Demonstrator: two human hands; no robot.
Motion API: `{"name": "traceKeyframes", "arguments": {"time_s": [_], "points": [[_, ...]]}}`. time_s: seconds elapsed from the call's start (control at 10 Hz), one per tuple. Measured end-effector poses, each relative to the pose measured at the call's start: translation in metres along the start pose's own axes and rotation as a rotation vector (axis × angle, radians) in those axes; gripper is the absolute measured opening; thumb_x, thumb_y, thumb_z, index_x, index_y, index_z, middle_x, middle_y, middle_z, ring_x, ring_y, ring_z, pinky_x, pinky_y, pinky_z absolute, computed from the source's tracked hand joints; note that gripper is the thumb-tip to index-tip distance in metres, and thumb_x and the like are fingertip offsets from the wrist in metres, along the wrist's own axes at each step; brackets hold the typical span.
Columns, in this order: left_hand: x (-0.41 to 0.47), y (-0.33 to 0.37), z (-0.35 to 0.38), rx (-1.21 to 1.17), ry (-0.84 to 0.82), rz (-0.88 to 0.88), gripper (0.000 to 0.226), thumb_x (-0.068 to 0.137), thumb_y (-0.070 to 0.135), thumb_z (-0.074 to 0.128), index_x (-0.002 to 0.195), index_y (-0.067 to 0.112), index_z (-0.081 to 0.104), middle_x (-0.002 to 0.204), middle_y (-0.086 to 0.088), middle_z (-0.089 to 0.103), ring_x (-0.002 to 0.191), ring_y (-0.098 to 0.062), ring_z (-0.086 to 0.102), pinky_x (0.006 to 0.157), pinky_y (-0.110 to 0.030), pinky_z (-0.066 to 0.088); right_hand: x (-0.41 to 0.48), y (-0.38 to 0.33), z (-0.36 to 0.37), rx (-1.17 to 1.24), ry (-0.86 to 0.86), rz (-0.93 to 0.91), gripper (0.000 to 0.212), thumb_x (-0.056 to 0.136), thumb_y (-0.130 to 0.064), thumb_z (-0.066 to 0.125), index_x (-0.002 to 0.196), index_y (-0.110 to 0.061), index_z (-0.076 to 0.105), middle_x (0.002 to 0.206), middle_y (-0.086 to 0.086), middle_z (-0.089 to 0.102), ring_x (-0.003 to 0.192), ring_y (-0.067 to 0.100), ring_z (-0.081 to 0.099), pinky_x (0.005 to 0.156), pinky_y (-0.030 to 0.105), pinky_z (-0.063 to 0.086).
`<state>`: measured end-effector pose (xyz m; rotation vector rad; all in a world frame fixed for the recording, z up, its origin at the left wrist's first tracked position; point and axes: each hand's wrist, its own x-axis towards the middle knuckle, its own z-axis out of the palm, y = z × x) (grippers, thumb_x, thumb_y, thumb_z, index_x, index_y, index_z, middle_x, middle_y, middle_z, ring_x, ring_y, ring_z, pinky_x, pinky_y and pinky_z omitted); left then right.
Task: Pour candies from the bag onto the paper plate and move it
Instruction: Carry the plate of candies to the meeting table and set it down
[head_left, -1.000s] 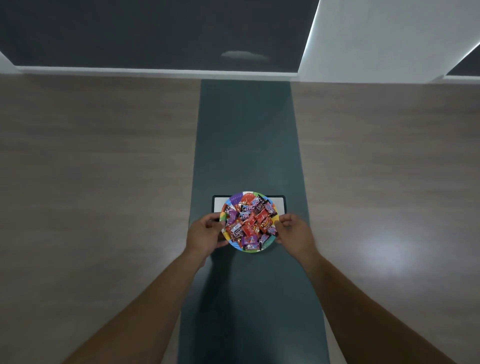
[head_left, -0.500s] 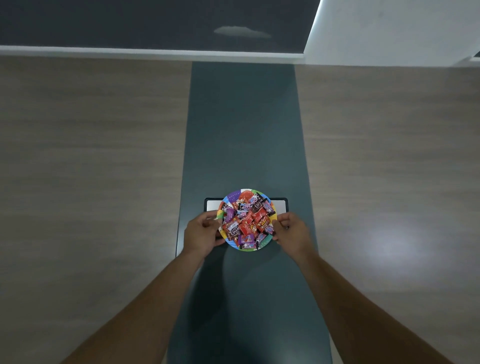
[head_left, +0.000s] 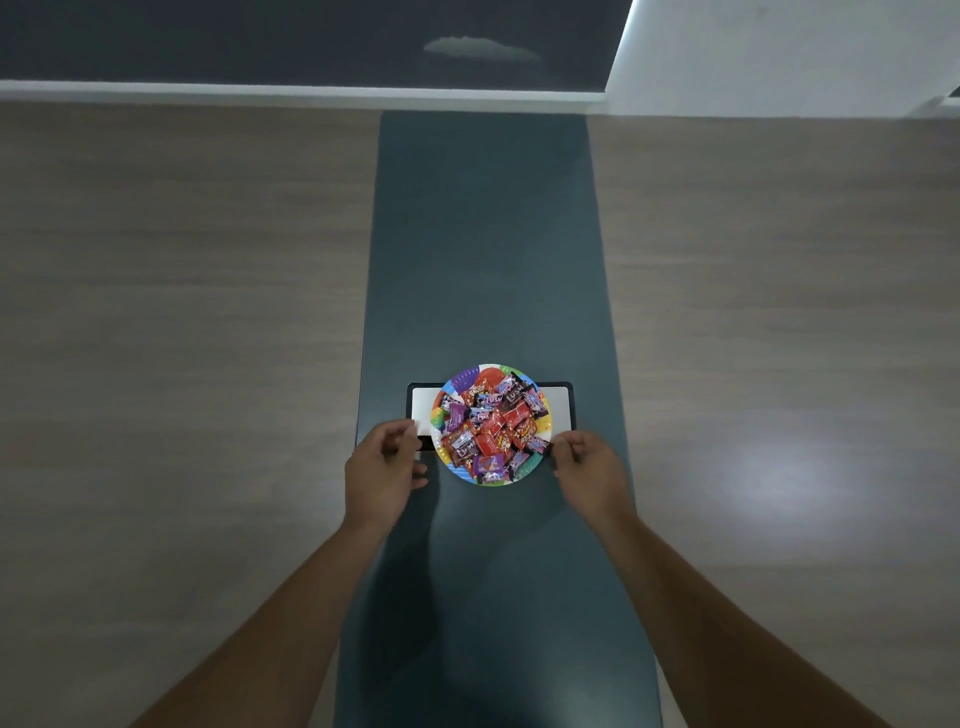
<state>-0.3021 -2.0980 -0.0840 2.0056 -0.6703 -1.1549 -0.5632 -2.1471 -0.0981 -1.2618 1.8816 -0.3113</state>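
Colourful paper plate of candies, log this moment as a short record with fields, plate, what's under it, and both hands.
plate: colourful round paper plate heaped with wrapped candies
under plate: white rectangular black-framed tray on dark green mat
left hand: beside plate, off the rim, empty
right hand: beside plate, fingers by the rim, contact unclear

Paper plate (head_left: 460, 470): matt rim, printed in bright colour wedges. Candies (head_left: 493, 426) heaped on it: glossy foil-like wrappers, crinkled, catching light. Under the plate, a white slab (head_left: 557, 410) with dark border; smooth, material unclear. Long dark teal runner (head_left: 488, 249) beneath: matt, even, cloth or mat, cannot tell. Floor (head_left: 182, 312) either side of runner: wood-grain planks, satin, soft glare patch at right.
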Motion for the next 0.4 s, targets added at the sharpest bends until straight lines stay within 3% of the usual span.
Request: {"name": "traceKeyframes", "arguments": {"time_s": [0.1, 0.2, 0.3, 0.4], "points": [[-0.021, -0.025, -0.009, 0.254, 0.048, 0.279, 0.024, 0.108, 0.031, 0.058, 0.122, 0.019, 0.073, 0.109, 0.001, 0.074, 0.093, -0.019, 0.074, 0.082, -0.040, 0.068, -0.026, 0.013, 0.003, -0.037, 0.062, -0.105, 0.018, 0.106, -0.023, 0.058, 0.115, -0.012, 0.069, 0.103, -0.004, 0.068, 0.093, 0.018, 0.065, 0.066, 0.011, 0.042], [-0.048, -0.049, -0.013, 0.485, 0.017, 0.497, 0.030, 0.106, 0.028, 0.056, 0.132, 0.020, 0.070, 0.131, 0.004, 0.061, 0.120, -0.013, 0.062, 0.101, -0.031, 0.057, -0.051, 0.035, 0.018, -0.219, 0.143, -0.269, 0.021, 0.102, -0.023, 0.061, 0.122, -0.017, 0.067, 0.123, 0.003, 0.064, 0.116, 0.026, 0.060, 0.093, 0.040, 0.053], [-0.067, -0.077, -0.011, 0.639, -0.022, 0.562, 0.053, 0.106, 0.031, 0.057, 0.156, 0.018, 0.051, 0.161, 0.001, 0.047, 0.149, -0.017, 0.045, 0.122, -0.037, 0.043, -0.071, 0.044, 0.033, -0.379, 0.168, -0.289, 0.045, 0.102, -0.033, 0.058, 0.147, -0.027, 0.056, 0.155, -0.006, 0.053, 0.142, 0.021, 0.048, 0.115, 0.053, 0.043], [-0.075, -0.097, -0.004, 0.794, -0.047, 0.548, 0.069, 0.109, 0.042, 0.045, 0.171, 0.021, 0.022, 0.180, 0.002, 0.017, 0.167, -0.022, 0.012, 0.134, -0.048, 0.020, -0.079, 0.056, 0.041, -0.499, 0.164, -0.383, 0.061, 0.108, -0.041, 0.047, 0.166, -0.027, 0.035, 0.176, -0.007, 0.029, 0.164, 0.017, 0.024, 0.132, 0.057, 0.021]]}}
